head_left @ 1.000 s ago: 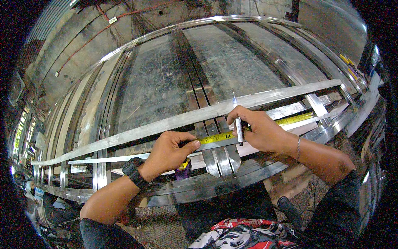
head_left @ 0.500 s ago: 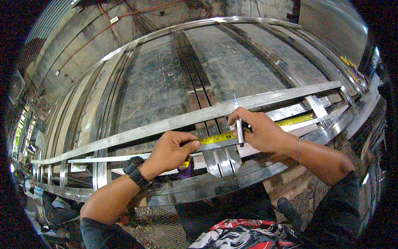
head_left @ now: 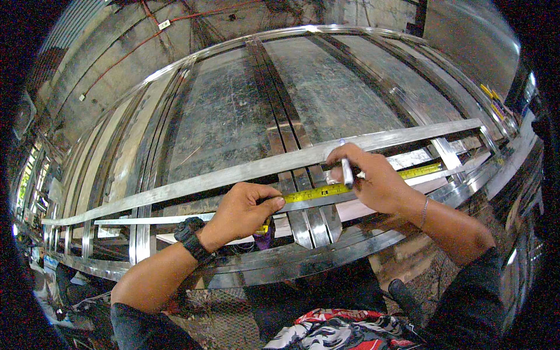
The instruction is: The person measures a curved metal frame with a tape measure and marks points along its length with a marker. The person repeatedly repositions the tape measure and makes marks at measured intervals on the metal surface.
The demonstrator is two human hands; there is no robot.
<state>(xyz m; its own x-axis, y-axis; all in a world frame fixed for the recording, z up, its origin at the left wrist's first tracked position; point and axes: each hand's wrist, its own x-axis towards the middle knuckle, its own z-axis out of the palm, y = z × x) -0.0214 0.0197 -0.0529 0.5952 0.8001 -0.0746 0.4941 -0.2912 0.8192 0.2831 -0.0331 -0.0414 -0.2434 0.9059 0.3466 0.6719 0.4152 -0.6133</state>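
Note:
My left hand (head_left: 242,214), with a dark watch on its wrist, pinches a yellow tape measure blade (head_left: 318,193) between thumb and forefinger. The blade runs rightward along a narrow metal strip (head_left: 151,220) and passes beneath my right hand (head_left: 379,179). In the fingers of that hand is a white marker pen (head_left: 347,172), slightly blurred and tilted just above the blade. Partly hidden under my left hand is a purple and yellow object (head_left: 264,238); its kind does not show clearly.
A long flat metal bar (head_left: 233,172) lies beyond the tape, across a large metal frame (head_left: 303,265) with several crosswise rails. Dark sheet panels (head_left: 332,84) show between the rails. Yellow-handled tools (head_left: 493,99) sit at the far right corner. A concrete wall stands behind.
My right hand has shifted slightly right and up off the tape, turning the marker pen; more of the blade shows. My left hand keeps its pinch almost in place.

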